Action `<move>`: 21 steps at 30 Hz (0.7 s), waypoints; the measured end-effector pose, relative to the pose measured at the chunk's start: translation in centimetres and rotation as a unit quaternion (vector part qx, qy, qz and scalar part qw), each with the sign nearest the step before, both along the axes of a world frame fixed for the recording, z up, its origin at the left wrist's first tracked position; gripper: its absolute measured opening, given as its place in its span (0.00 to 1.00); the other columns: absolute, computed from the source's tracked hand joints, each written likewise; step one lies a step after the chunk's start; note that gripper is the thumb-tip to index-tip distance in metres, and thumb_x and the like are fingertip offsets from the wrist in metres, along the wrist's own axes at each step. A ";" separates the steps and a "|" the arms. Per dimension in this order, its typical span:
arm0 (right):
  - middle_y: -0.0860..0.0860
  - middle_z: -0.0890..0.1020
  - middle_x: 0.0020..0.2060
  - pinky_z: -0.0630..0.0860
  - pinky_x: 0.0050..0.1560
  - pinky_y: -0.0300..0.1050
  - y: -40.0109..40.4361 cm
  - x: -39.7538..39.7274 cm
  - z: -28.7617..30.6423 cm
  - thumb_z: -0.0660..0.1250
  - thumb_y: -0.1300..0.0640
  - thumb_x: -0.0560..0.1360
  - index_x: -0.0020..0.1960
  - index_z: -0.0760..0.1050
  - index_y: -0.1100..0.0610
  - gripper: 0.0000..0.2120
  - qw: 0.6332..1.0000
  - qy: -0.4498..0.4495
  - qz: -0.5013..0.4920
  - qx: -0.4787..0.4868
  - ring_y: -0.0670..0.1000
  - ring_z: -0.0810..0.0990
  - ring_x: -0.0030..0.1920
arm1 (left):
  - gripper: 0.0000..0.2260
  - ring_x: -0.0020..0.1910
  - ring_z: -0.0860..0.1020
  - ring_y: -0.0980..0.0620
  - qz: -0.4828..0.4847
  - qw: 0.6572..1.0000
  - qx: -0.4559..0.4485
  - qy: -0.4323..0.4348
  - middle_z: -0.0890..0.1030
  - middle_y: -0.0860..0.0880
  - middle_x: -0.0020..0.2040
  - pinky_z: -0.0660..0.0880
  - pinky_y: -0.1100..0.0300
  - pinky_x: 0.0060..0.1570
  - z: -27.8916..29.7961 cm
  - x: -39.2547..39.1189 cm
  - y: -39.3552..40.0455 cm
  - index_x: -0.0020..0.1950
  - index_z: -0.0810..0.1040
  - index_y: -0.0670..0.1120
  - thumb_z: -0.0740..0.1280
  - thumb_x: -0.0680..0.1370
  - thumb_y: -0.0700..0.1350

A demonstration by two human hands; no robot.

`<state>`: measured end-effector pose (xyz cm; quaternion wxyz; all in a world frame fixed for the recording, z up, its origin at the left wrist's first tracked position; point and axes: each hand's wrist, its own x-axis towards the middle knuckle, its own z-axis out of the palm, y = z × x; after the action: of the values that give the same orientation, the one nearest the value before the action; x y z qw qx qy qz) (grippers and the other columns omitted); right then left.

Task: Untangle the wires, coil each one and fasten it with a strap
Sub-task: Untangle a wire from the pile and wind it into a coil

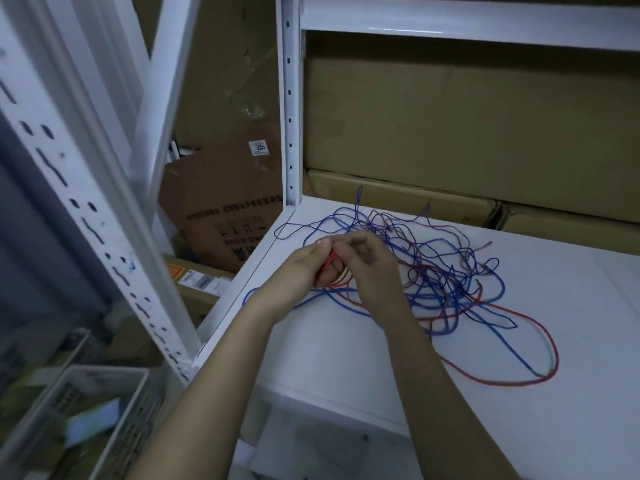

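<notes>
I see a white metal shelf [571,289]. A tangle of blue wires [446,271] lies toward its back left corner; a red wire [554,344] loops out toward the front.

I see bare white metal shelf [363,358] ahead of my arms; the tangled blue and red wires [450,282] and brown cardboard boxes [415,195] block the back

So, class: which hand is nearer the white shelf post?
Left. The left hand lies on the post side of the wire tangle, below the post's foot. The right hand sits beside it, farther from the post, over the tangle.
</notes>
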<state>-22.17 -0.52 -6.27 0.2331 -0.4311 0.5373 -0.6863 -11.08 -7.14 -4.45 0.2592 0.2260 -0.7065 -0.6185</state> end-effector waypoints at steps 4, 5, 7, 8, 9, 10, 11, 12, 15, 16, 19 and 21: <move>0.47 0.77 0.33 0.73 0.37 0.41 1.2 2.2 -1.5 0.64 0.60 0.79 0.43 0.70 0.53 0.07 0.998 0.060 -0.020 0.009 0.47 0.76 0.35 | 0.26 0.38 0.66 0.46 0.001 0.998 0.064 0.012 0.66 0.48 0.28 0.73 0.50 0.53 -1.0 1.5 1.5 0.28 0.72 0.48 0.51 0.85 0.49; 0.44 0.77 0.33 0.73 0.37 0.40 1.5 2.8 -1.9 0.63 0.60 0.79 0.43 0.70 0.51 0.08 0.995 0.089 -0.045 0.010 0.45 0.76 0.35 | 0.27 0.38 0.68 0.46 0.000 0.997 0.072 0.013 0.65 0.48 0.27 0.74 0.50 0.54 -1.2 1.9 1.8 0.26 0.72 0.48 0.52 0.85 0.49; 0.42 0.78 0.33 0.73 0.39 0.39 2.0 3.8 -2.5 0.63 0.58 0.79 0.43 0.72 0.49 0.07 0.988 0.125 -0.090 0.010 0.43 0.77 0.36 | 0.28 0.34 0.68 0.49 0.000 0.998 0.067 0.000 0.66 0.50 0.26 0.73 0.53 0.49 -1.6 2.6 2.2 0.25 0.72 0.49 0.52 0.84 0.50; 0.44 0.79 0.33 0.73 0.39 0.39 2.1 4.3 -2.8 0.63 0.57 0.79 0.43 0.73 0.50 0.07 0.985 0.134 -0.110 0.007 0.44 0.77 0.37 | 0.28 0.32 0.67 0.51 0.001 0.999 0.050 -0.015 0.67 0.50 0.26 0.70 0.55 0.47 -1.7 2.9 2.2 0.25 0.71 0.49 0.52 0.84 0.51; 0.46 0.79 0.33 0.74 0.39 0.41 2.1 4.7 -2.9 0.63 0.57 0.79 0.43 0.74 0.52 0.06 0.982 0.137 -0.128 0.004 0.46 0.78 0.37 | 0.27 0.31 0.67 0.52 0.003 0.999 0.035 -0.028 0.68 0.51 0.26 0.69 0.55 0.47 -1.8 3.0 2.3 0.25 0.71 0.50 0.52 0.84 0.52; 0.48 0.79 0.32 0.74 0.39 0.43 2.1 5.0 -3.0 0.63 0.57 0.79 0.43 0.74 0.54 0.06 0.981 0.134 -0.140 0.002 0.48 0.78 0.36 | 0.26 0.31 0.67 0.52 0.010 0.999 0.028 -0.037 0.69 0.51 0.26 0.69 0.53 0.48 -1.8 3.1 2.2 0.26 0.71 0.50 0.53 0.84 0.52; 0.50 0.79 0.32 0.75 0.39 0.46 2.0 5.3 -2.9 0.63 0.57 0.79 0.43 0.74 0.56 0.07 0.981 0.127 -0.147 0.001 0.51 0.79 0.35 | 0.25 0.31 0.67 0.52 0.021 0.998 0.028 -0.046 0.70 0.51 0.26 0.69 0.53 0.48 -1.7 3.1 2.1 0.27 0.71 0.50 0.54 0.83 0.52; 0.52 0.79 0.31 0.76 0.39 0.49 1.8 5.5 -2.9 0.63 0.57 0.79 0.43 0.74 0.57 0.08 0.982 0.116 -0.150 0.001 0.53 0.79 0.35 | 0.24 0.30 0.68 0.53 0.037 0.997 0.029 -0.055 0.71 0.51 0.26 0.70 0.53 0.48 -1.6 3.0 1.9 0.28 0.71 0.49 0.55 0.83 0.53; 0.52 0.78 0.30 0.75 0.38 0.51 1.0 6.2 -2.9 0.64 0.56 0.79 0.41 0.73 0.57 0.09 0.984 0.064 -0.165 -0.001 0.53 0.78 0.34 | 0.21 0.25 0.70 0.57 0.074 0.994 0.023 -0.078 0.73 0.53 0.24 0.72 0.62 0.39 -1.5 2.6 1.0 0.30 0.74 0.47 0.57 0.82 0.52; 0.50 0.78 0.30 0.75 0.38 0.49 0.7 6.4 -3.0 0.64 0.56 0.79 0.40 0.73 0.56 0.09 0.983 0.043 -0.179 0.008 0.50 0.77 0.34 | 0.21 0.23 0.71 0.58 0.083 0.993 0.012 -0.087 0.74 0.53 0.23 0.71 0.66 0.34 -1.5 2.4 0.6 0.31 0.75 0.46 0.58 0.82 0.51; 0.47 0.78 0.30 0.74 0.36 0.37 -0.2 7.2 -3.3 0.64 0.55 0.79 0.41 0.73 0.56 0.09 0.975 -0.035 -0.219 0.012 0.43 0.76 0.33 | 0.21 0.22 0.73 0.59 0.101 0.991 -0.008 -0.093 0.76 0.52 0.22 0.70 0.69 0.27 -1.4 2.2 0.0 0.29 0.76 0.44 0.61 0.81 0.49; 0.49 0.78 0.32 0.74 0.35 0.35 -0.6 7.9 -3.4 0.63 0.56 0.79 0.41 0.72 0.56 0.09 0.968 -0.059 -0.246 0.000 0.44 0.77 0.33 | 0.20 0.23 0.75 0.59 0.106 0.991 -0.030 -0.076 0.77 0.51 0.23 0.73 0.67 0.31 -1.4 2.2 -0.3 0.29 0.77 0.44 0.64 0.80 0.49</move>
<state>-14.30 -1.16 -9.66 0.0885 -0.2447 0.6124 -0.7465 -8.83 -7.40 -5.86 0.2755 0.3380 -0.7142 -0.5476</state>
